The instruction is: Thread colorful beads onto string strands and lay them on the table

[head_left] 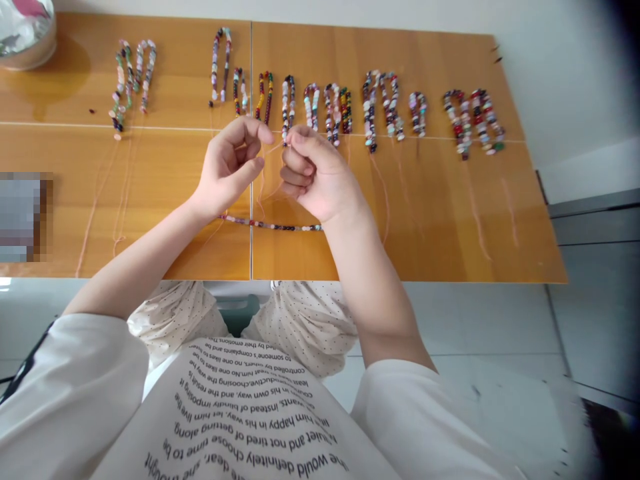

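Note:
My left hand (pixel 233 160) is raised over the table, its fingers curled in. Its index fingertip and thumb tip stand a little apart, and a thin pale orange thread (pixel 273 151) runs from beside them to my right hand (pixel 320 170). My right thumb and index finger pinch that thread, with the other fingers folded into the palm. Loose thread hangs down between both hands. Below them, a strand of small mixed-colour beads (pixel 280 227) lies in a shallow curve on the table, its right end hidden behind my right wrist.
Several looped bead strands (pixel 390 107) lie in a row along the back of the wooden table (pixel 450 233), with loose thread tails toward me. Two more bead loops (pixel 123 87) are at the left. A bowl (pixel 30 53) stands back left; a blurred-out object (pixel 20 217) lies at the left edge.

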Demonstrator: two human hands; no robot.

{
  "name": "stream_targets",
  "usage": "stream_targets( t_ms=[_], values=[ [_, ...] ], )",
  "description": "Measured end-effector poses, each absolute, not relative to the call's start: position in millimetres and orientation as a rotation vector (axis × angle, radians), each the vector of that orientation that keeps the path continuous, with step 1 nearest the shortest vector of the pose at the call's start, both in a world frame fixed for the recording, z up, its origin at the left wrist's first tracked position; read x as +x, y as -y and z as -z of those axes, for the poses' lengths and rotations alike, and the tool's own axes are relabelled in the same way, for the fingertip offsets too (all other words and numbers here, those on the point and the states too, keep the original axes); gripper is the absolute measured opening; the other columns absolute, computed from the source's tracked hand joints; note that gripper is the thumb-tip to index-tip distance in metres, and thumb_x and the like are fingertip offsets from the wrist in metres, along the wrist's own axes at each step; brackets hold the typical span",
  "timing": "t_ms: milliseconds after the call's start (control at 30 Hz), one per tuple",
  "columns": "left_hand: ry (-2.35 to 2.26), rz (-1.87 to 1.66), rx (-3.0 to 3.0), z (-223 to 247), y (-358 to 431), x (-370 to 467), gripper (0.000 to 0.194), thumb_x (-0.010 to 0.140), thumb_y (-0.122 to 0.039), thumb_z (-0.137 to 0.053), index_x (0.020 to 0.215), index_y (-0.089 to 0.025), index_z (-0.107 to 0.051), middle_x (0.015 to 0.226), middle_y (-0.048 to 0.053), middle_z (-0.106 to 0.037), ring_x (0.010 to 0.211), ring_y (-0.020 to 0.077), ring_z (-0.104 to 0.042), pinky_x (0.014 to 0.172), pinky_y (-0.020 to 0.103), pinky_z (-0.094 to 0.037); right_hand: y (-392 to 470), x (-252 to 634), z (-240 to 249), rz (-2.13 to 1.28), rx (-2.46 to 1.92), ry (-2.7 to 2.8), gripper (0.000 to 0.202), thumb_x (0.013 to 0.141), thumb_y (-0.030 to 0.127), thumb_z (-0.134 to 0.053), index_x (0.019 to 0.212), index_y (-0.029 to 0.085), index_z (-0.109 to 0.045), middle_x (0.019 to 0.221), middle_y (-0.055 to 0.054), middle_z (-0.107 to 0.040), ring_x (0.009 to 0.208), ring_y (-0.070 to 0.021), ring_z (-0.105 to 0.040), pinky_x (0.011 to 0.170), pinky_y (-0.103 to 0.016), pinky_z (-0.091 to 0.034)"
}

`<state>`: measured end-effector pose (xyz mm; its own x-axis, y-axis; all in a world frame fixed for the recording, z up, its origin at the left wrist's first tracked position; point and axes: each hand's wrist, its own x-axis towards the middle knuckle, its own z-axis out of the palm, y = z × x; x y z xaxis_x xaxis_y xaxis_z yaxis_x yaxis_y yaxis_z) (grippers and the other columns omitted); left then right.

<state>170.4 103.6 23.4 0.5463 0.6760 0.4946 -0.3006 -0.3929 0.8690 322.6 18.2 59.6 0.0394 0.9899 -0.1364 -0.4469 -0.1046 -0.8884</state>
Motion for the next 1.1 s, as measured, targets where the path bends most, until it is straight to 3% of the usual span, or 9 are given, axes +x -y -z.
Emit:
stream_targets(
  t_ms=[167,367,533,700,900,1100],
  values=[
    [-0.340,-1.092,1.676,-21.6,-99.8,173.9,0.036,0.081,-0.053,-0.074,0.092,-0.021,-0.065,0.063,-0.005,-0.035,0.051,0.0042,-0.034,0.048,0.019,-0.035,-16.7,320.0,-59.5,-1.434,-0.967,0.778,0.023,0.076,0.035,-0.075,0.076,0.023,-0.056,0.057,0.008,-0.017,0.048,-0.0069,-0.011,0.045,-0.025,-0.008],
    [-0.394,-1.104,1.635,-20.8,-100.5,176.2,0.037,0.083,-0.052,-0.072,0.074,-0.017,-0.063,0.059,-0.004,-0.043,0.048,0.0015,-0.031,0.044,0.018,-0.028,-17.2,316.7,-56.3,-1.331,-1.067,0.790,0.027,0.074,0.036,-0.077,0.071,0.022,-0.055,0.057,0.008,-0.018,0.047,-0.0061,-0.013,0.044,-0.024,-0.010],
    [-0.385,-1.073,1.533,-21.9,-102.6,175.6,0.038,0.079,-0.056,-0.074,0.073,-0.019,-0.064,0.053,-0.006,-0.034,0.043,0.0015,-0.029,0.038,0.015,-0.024,-17.6,317.1,-56.0,-1.338,-1.114,0.867,0.023,0.080,0.044,-0.068,0.076,0.023,-0.060,0.057,0.007,-0.018,0.049,-0.0080,-0.011,0.047,-0.026,-0.011],
    [-0.363,-1.020,1.466,-23.8,-101.3,175.1,0.040,0.077,-0.058,-0.075,0.076,-0.019,-0.063,0.053,-0.007,-0.035,0.041,0.0023,-0.028,0.037,0.017,-0.024,-16.8,318.5,-56.6,-1.260,-1.142,0.911,0.017,0.079,0.040,-0.068,0.076,0.024,-0.063,0.057,0.006,-0.020,0.051,-0.0096,-0.011,0.049,-0.028,-0.010],
    [-0.376,-0.967,1.453,-26.3,-100.9,174.5,0.045,0.075,-0.062,-0.075,0.075,-0.020,-0.058,0.057,-0.006,-0.036,0.042,0.0031,-0.027,0.037,0.020,-0.023,-14.8,317.3,-57.9,-1.049,-1.159,0.993,0.033,0.082,0.044,-0.072,0.061,0.024,-0.056,0.056,0.005,-0.019,0.050,-0.0103,-0.012,0.049,-0.031,-0.011],
    [-0.407,-0.947,1.484,-28.8,-99.3,174.0,0.048,0.073,-0.066,-0.074,0.075,-0.020,-0.058,0.056,-0.006,-0.035,0.043,0.0038,-0.028,0.038,0.020,-0.023,-15.1,314.0,-57.4,-1.053,-1.113,0.975,0.017,0.085,0.030,-0.063,0.070,0.023,-0.060,0.056,0.006,-0.024,0.051,-0.0099,-0.014,0.052,-0.030,-0.009]
  ],
)
